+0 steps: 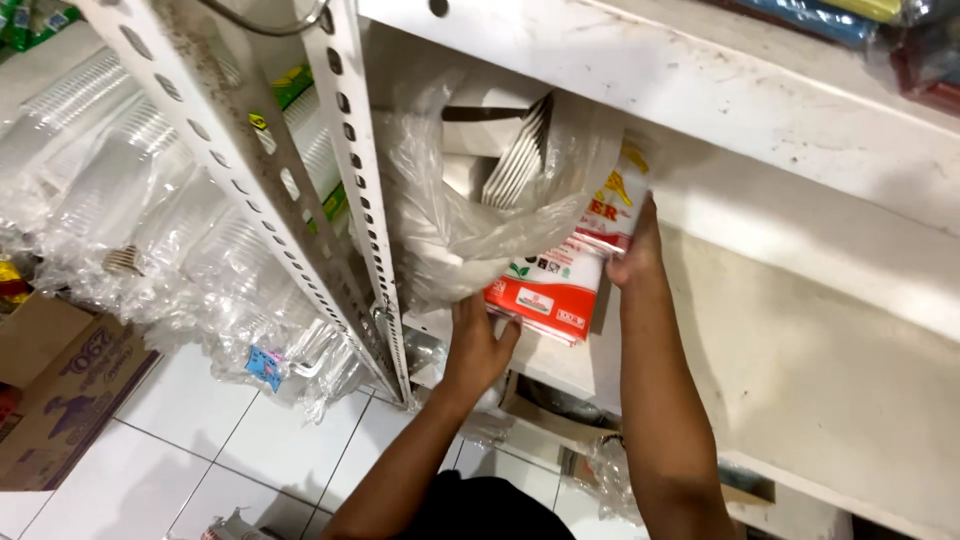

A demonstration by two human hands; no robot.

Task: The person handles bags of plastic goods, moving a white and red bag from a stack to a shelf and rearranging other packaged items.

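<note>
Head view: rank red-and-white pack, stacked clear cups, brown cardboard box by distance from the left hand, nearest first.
From the left hand:
1. Red-and-white pack: on the shelf, touching the fingers, just right of the hand.
2. Stacked clear cups: bagged, left beyond the slotted shelf post.
3. Brown cardboard box: on the floor, far left.

Shelf post (345,150) and plastic bag (470,225) crowd the left; right shelf (800,330) bare

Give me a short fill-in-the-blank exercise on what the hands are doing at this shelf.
1. The left hand grips the bottom of a clear ____ bag of white trays.
2. The right hand presses against a red and ____ packet.
3. Both things sit on a ____ shelf.
4. Sleeves of clear cups hang ____ of the slotted metal post.

Missing words: plastic; white; white; left
</note>
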